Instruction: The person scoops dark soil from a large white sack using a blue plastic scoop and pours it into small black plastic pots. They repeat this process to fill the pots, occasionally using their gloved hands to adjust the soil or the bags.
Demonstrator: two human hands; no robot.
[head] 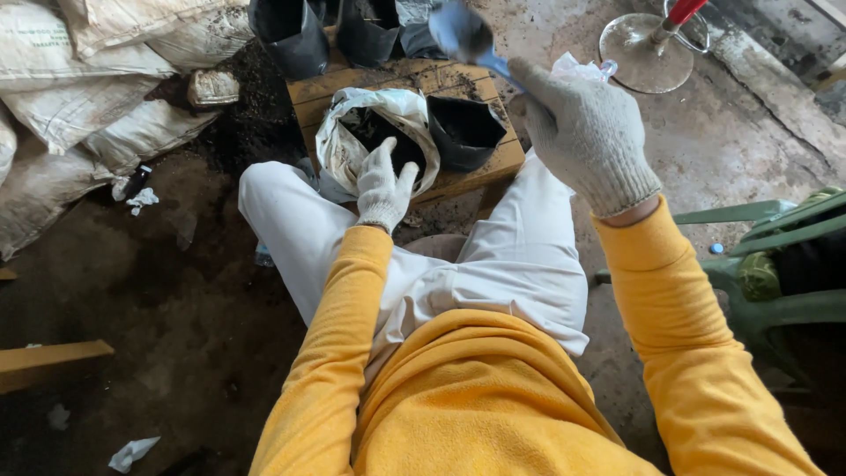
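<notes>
While the gloved left hand [384, 187] holds the rim of the white soil bag [352, 145] on the wooden board [480, 167], the gloved right hand [586, 132] grips a blue scoop [463, 33], raised above the black grow bag [465, 130].

Single head view, looking steeply down over seated lap; wooden board [405, 101] close ahead.

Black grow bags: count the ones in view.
3, perhaps more hidden. One bag sits on the wooden board beside the white sack that the left hand holds; two stand at the top edge.
</notes>
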